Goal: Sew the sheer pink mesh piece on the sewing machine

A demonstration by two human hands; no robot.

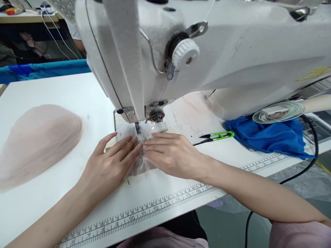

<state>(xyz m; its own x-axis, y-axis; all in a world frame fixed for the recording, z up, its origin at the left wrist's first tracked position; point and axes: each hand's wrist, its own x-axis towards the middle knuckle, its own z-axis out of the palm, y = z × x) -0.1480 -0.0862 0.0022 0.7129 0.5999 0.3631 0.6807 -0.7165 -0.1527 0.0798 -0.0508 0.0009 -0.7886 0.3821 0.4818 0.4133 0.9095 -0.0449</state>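
A white industrial sewing machine (232, 51) fills the top of the view, its presser foot (137, 128) down over a small sheer pale piece of fabric (141, 162). My left hand (111, 165) lies flat on the left side of that piece, fingers stretched toward the foot. Pressing the piece from the right is my right hand (170, 153), its fingers straight and together. The fingertips of both hands almost meet just in front of the needle. Neither hand grips anything.
A heap of pale pink sheer fabric (36, 141) lies at the left of the white table (64, 93). Green-handled thread snips (217, 136) rest right of my hand, beside a blue cloth (274, 136) and a tape roll (279, 112). A ruler strip (155, 208) runs along the front edge.
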